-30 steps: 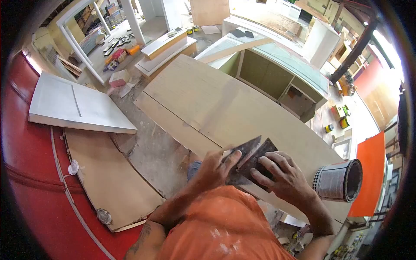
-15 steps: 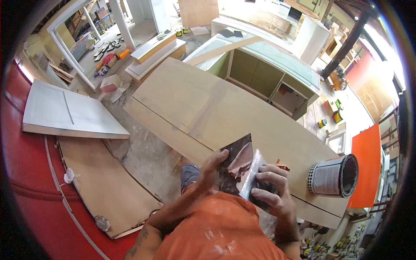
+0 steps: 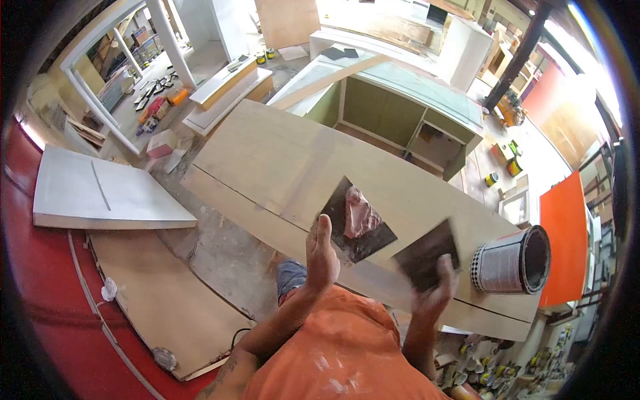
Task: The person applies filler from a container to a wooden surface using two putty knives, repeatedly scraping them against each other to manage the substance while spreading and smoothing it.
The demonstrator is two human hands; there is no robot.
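My left hand point(image 3: 321, 257) holds up a flat dark scraper plate point(image 3: 357, 220) that carries a lump of pink putty point(image 3: 361, 213). To its right, my right hand point(image 3: 437, 288) grips a second dark scraper blade point(image 3: 427, 255), which looks bare of putty. The two blades are apart, both held above a long pale wooden board point(image 3: 280, 160) that lies in front of me. An open tin can point(image 3: 512, 261) lies on its side on the board, just right of my right hand.
A white panel point(image 3: 100, 197) and a brown sheet point(image 3: 167, 300) lie on the floor at left. A green open-backed cabinet point(image 3: 400, 113) stands beyond the board. An orange panel point(image 3: 563, 240) leans at right. Small cans point(image 3: 490, 179) and tool clutter point(image 3: 157, 107) dot the floor.
The two blades were pressed together in front of me. Now they have come apart: the left one holds the pink putty, and my right hand has drawn its blade away to the right.
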